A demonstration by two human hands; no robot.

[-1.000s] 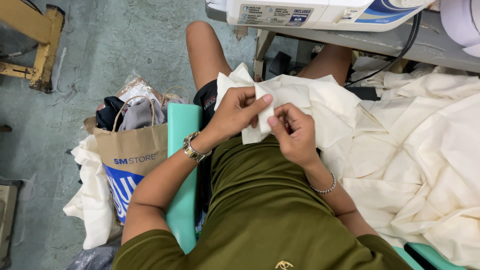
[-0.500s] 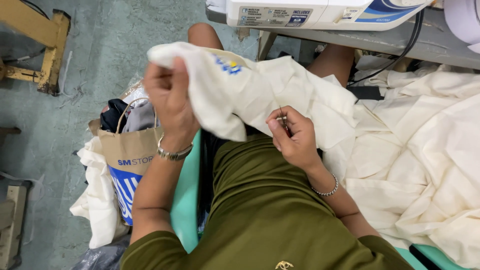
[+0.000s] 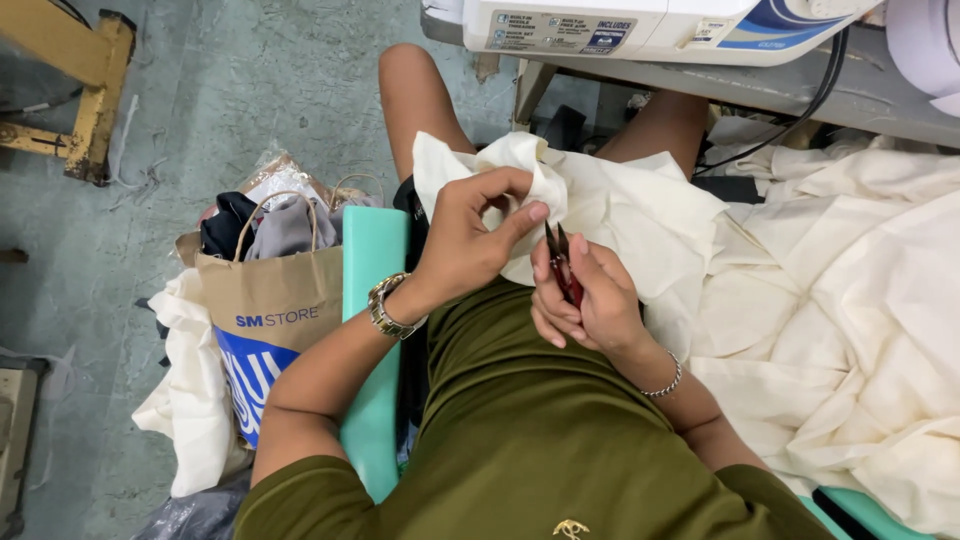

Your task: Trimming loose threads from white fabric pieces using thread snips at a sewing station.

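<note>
The person sits with a cream fabric piece bunched over the lap, just below the white sewing machine on the bench. The left hand is curled closed on a fold of that fabric, thumb and forefinger pinching its edge up. The right hand, touching the fabric just right of the left one, is wrapped around small red-handled thread snips whose blades point up at the pinched spot, slightly parted.

By the look of it, the trimming of this piece is under way rather than finished: the blades are at the cloth, but no cut thread can be made out. A large heap of similar cream cloth lies right of the lap. Left of the lap, beside the teal seat, stands a paper bag stuffed with clothes.
</note>
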